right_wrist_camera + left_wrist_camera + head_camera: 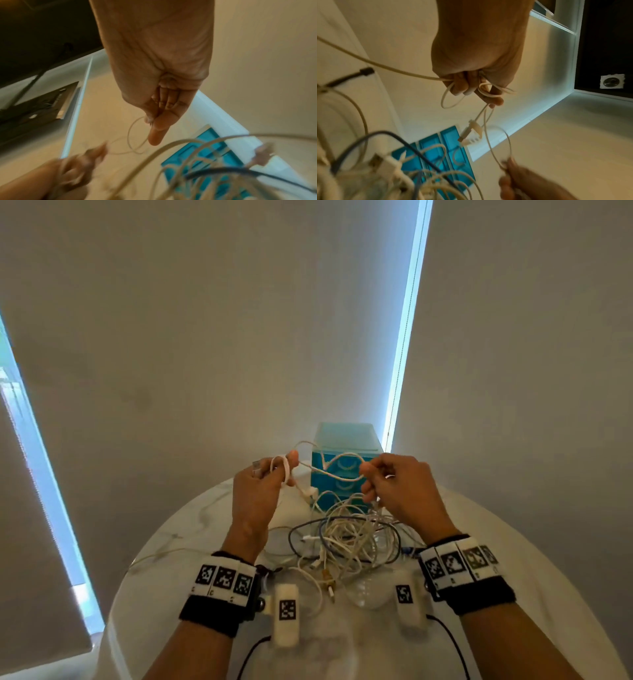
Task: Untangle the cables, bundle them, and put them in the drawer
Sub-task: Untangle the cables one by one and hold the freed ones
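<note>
1. Round white table (191, 604) stands before pale roller blinds, glossy and faintly veined
2. Left hand (255, 494) curls its fingers round small loops of a thin cream cable (329, 470), whose white plug (471, 133) dangles below
3. Right hand (400, 487) pinches the same cable farther along; it sags between them
4. Tangled heap of cables (346, 539), white and dark blue, lies underneath, partly hiding the translucent turquoise drawer unit (346, 446) behind
</note>
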`<state>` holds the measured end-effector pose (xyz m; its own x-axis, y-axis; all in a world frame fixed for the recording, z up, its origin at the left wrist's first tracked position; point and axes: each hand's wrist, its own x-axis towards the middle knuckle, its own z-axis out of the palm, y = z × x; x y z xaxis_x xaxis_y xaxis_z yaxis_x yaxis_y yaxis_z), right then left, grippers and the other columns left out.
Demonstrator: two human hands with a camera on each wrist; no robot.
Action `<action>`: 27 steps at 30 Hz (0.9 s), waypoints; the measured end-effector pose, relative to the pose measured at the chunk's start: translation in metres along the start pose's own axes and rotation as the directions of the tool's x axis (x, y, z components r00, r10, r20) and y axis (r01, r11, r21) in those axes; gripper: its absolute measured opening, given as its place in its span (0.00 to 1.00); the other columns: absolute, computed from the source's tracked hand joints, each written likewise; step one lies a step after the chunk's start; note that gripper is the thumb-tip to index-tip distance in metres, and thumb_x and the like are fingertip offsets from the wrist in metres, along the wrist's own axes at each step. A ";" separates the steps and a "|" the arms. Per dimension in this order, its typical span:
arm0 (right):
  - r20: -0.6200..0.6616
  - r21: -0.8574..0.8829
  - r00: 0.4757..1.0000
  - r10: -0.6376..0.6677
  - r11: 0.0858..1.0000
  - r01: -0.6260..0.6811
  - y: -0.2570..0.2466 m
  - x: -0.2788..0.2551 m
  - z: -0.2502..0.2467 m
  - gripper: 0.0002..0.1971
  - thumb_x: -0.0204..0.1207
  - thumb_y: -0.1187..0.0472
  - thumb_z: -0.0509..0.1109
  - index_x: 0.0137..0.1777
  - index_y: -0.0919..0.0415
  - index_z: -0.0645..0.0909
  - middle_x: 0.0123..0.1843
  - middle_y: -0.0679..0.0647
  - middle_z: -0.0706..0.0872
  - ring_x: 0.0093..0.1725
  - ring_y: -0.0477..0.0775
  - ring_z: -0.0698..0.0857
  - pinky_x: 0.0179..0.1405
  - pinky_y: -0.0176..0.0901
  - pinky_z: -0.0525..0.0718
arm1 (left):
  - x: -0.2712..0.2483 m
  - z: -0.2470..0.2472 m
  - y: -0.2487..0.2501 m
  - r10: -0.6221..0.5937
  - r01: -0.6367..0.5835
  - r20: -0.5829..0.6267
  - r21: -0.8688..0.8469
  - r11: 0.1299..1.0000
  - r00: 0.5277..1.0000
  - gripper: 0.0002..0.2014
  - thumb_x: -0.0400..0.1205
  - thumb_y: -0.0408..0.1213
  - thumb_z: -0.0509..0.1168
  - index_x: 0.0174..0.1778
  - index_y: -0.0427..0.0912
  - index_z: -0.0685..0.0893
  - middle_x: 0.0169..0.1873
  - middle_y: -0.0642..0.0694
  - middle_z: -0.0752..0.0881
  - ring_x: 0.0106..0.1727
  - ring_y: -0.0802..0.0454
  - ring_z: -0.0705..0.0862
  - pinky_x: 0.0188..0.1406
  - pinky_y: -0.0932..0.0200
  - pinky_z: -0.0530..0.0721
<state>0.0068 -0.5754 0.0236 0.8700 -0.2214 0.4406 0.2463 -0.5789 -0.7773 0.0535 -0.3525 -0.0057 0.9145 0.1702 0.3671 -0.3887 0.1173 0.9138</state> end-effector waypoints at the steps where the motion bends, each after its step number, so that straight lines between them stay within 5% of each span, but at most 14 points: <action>1: -0.050 0.008 0.998 0.028 1.000 -0.028 0.007 0.003 -0.006 0.09 0.88 0.57 0.75 0.47 0.58 0.91 0.34 0.54 0.94 0.30 0.54 0.94 0.32 0.47 0.92 | 0.004 -0.005 -0.003 0.015 -0.015 -0.026 0.016 1.000 1.000 0.18 0.92 0.39 0.69 0.39 0.34 0.93 0.31 0.61 0.92 0.29 0.70 0.82 0.28 0.72 0.75; 4: -0.153 0.098 0.980 0.130 0.988 -0.116 0.019 0.008 -0.010 0.11 0.91 0.58 0.69 0.52 0.64 0.90 0.34 0.55 0.94 0.29 0.57 0.94 0.31 0.47 0.92 | 0.004 -0.007 -0.002 0.067 -0.072 0.054 0.091 0.993 0.996 0.18 0.89 0.43 0.72 0.35 0.37 0.93 0.38 0.48 0.95 0.40 0.62 0.89 0.42 0.65 0.82; 6: -0.185 0.305 0.962 0.200 0.942 -0.138 0.019 0.010 -0.008 0.12 0.93 0.61 0.65 0.58 0.70 0.86 0.35 0.57 0.93 0.29 0.57 0.92 0.29 0.43 0.89 | 0.001 -0.006 0.003 0.071 -0.107 0.215 0.161 0.981 0.974 0.20 0.87 0.47 0.75 0.37 0.33 0.92 0.30 0.45 0.90 0.31 0.62 0.84 0.35 0.69 0.78; 9: -0.126 0.741 0.950 0.284 0.664 -0.100 0.010 0.011 -0.012 0.11 0.93 0.64 0.65 0.67 0.71 0.81 0.47 0.64 0.93 0.38 0.54 0.94 0.38 0.39 0.92 | 0.001 -0.019 0.007 -0.080 -0.066 0.513 0.259 0.964 0.855 0.11 0.86 0.50 0.75 0.48 0.47 0.98 0.29 0.48 0.86 0.27 0.59 0.73 0.26 0.66 0.68; 11: -0.050 0.889 0.960 0.274 0.450 -0.082 0.002 0.010 -0.018 0.12 0.92 0.64 0.66 0.71 0.69 0.80 0.58 0.66 0.94 0.53 0.59 0.97 0.53 0.44 0.94 | 0.005 -0.029 0.006 -0.138 -0.070 0.570 0.328 0.942 0.810 0.07 0.88 0.46 0.73 0.55 0.55 0.98 0.30 0.48 0.88 0.28 0.62 0.75 0.27 0.65 0.68; 13: 0.055 0.938 0.975 0.217 0.322 -0.125 -0.005 0.008 -0.023 0.16 0.91 0.58 0.63 0.72 0.68 0.79 0.67 0.65 0.93 0.67 0.64 0.93 0.70 0.54 0.90 | 0.006 -0.031 0.007 -0.139 -0.086 0.536 0.374 0.923 0.833 0.08 0.89 0.45 0.72 0.54 0.57 0.98 0.30 0.49 0.90 0.28 0.66 0.79 0.28 0.68 0.71; 15: 0.163 0.929 0.966 0.200 0.299 -0.219 -0.012 0.008 -0.024 0.24 0.91 0.48 0.61 0.75 0.66 0.80 0.70 0.61 0.92 0.72 0.63 0.90 0.76 0.59 0.85 | 0.007 -0.029 0.008 -0.117 -0.089 0.490 0.375 0.923 0.864 0.07 0.88 0.47 0.74 0.52 0.56 0.98 0.30 0.49 0.90 0.29 0.67 0.82 0.30 0.69 0.75; 18: 0.212 0.925 0.962 0.173 0.283 -0.255 -0.019 0.011 -0.023 0.16 0.91 0.53 0.65 0.67 0.65 0.84 0.67 0.61 0.93 0.71 0.63 0.91 0.69 0.60 0.90 | 0.012 -0.032 0.000 -0.077 -0.047 0.335 0.345 0.937 0.939 0.10 0.89 0.50 0.72 0.52 0.56 0.98 0.30 0.46 0.91 0.34 0.63 0.85 0.41 0.60 0.80; 21: 0.237 0.944 0.966 0.108 0.211 -0.255 -0.028 0.011 -0.025 0.12 0.93 0.64 0.63 0.64 0.69 0.86 0.57 0.64 0.94 0.58 0.61 0.95 0.61 0.51 0.95 | 0.022 -0.042 -0.012 -0.067 0.039 0.120 0.217 0.975 0.991 0.12 0.91 0.48 0.70 0.50 0.51 0.98 0.24 0.52 0.85 0.25 0.63 0.77 0.31 0.58 0.73; 24: 0.387 0.878 0.922 0.028 0.295 -0.377 -0.027 0.014 -0.030 0.14 0.92 0.65 0.62 0.71 0.68 0.83 0.36 0.55 0.87 0.29 0.47 0.85 0.32 0.33 0.86 | 0.031 -0.054 -0.020 -0.093 0.097 -0.080 0.052 0.994 0.992 0.14 0.90 0.50 0.70 0.51 0.47 0.97 0.25 0.52 0.78 0.24 0.58 0.69 0.24 0.61 0.67; 27: 0.557 0.553 0.830 -0.004 0.748 -0.368 -0.024 0.018 -0.035 0.17 0.92 0.62 0.64 0.75 0.69 0.82 0.38 0.55 0.84 0.26 0.47 0.78 0.26 0.35 0.80 | 0.040 -0.070 -0.019 -0.131 0.103 -0.318 -0.105 0.989 0.939 0.15 0.90 0.50 0.71 0.57 0.40 0.93 0.30 0.48 0.78 0.23 0.58 0.71 0.16 0.65 0.68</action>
<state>0.0020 -0.5930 0.0659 0.9595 0.2556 0.1182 0.1003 0.0822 -0.9916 0.0896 -0.2799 -0.0206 0.8740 0.4553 0.1695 -0.3021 0.2361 0.9236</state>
